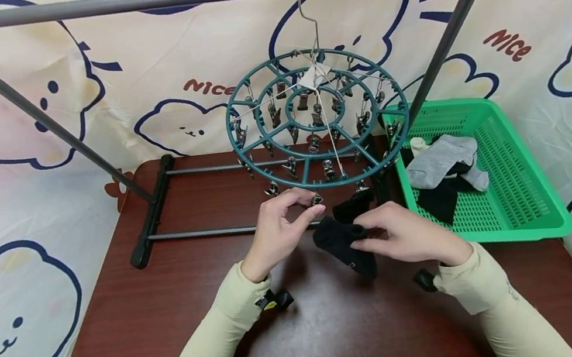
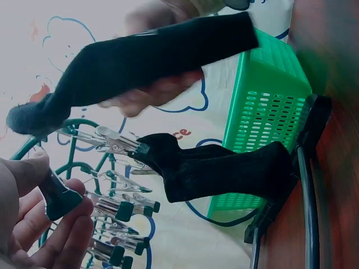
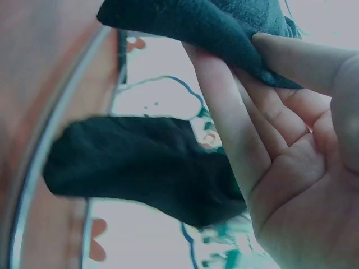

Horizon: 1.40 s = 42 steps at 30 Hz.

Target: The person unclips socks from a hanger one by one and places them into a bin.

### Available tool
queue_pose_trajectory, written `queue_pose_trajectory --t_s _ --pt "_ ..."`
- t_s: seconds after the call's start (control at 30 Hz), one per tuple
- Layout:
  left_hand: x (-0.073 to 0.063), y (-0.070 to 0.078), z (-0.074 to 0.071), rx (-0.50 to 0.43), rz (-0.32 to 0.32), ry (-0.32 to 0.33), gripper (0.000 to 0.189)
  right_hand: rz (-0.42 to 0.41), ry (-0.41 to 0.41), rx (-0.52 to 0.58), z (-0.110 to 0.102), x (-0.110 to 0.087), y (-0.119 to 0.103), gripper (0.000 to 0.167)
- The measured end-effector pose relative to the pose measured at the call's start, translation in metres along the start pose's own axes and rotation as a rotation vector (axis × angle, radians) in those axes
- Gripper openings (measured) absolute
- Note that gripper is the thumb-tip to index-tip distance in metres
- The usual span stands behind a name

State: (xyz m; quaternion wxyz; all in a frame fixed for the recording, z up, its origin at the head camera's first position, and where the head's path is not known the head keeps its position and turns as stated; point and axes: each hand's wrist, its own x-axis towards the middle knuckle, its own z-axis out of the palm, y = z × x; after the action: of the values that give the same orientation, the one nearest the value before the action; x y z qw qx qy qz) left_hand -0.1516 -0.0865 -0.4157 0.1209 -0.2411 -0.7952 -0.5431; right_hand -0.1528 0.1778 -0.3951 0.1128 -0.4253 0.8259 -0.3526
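Note:
My left hand (image 1: 276, 229) pinches a metal clip (image 2: 59, 199) with dark green grips, at the front rim of a round green drying hanger (image 1: 318, 185). To its right, my right hand (image 1: 411, 236) holds a black sock (image 1: 343, 245) between thumb and fingers. In the left wrist view this sock lies across the top, its narrow end close over the clip. Another black sock (image 2: 224, 171) hangs from a clip on the hanger, just behind the held one. The right wrist view shows the right thumb (image 3: 297, 61) pressed on the cloth.
The hanger hooks over a grey metal bar (image 1: 139, 2) of a standing frame, with several more clips dangling from it. At the right, a green basket (image 1: 529, 174) holds a grey sock (image 1: 442, 157) and black cloth (image 1: 439, 199). Everything stands on a brown table (image 1: 174, 309).

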Motion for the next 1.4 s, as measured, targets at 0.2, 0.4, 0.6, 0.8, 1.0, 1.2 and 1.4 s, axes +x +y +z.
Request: queue_pose_trajectory --t_s 0.2,0.4,0.6,0.8,1.0,1.2,1.4 --pt "-0.001 0.0 -0.001 -0.011 -0.005 0.008 0.016 -0.015 0.123 -0.044 -0.028 -0.018 -0.005 0.02" --pt "-0.002 0.0 -0.002 -0.021 -0.006 0.013 0.017 0.04 0.284 -0.103 -0.055 -0.037 -0.005 0.027" --pt "-0.004 -0.002 -0.002 -0.029 -0.006 0.016 0.018 0.182 0.398 -0.143 -0.081 -0.056 0.001 0.017" --pt "-0.004 -0.002 -0.002 -0.03 -0.013 0.022 0.018 0.341 0.476 -0.141 -0.104 -0.071 0.016 0.003" --pt "-0.004 -0.002 -0.003 -0.028 -0.013 0.03 0.017 0.485 0.543 -0.142 -0.123 -0.077 0.031 0.017" --pt "-0.003 -0.002 -0.003 -0.027 -0.011 0.027 0.017 0.579 0.563 -0.121 -0.14 -0.077 0.055 0.031" --pt "-0.002 -0.002 -0.003 -0.037 -0.002 0.025 0.016 0.629 0.566 -0.065 -0.158 -0.067 0.079 0.035"
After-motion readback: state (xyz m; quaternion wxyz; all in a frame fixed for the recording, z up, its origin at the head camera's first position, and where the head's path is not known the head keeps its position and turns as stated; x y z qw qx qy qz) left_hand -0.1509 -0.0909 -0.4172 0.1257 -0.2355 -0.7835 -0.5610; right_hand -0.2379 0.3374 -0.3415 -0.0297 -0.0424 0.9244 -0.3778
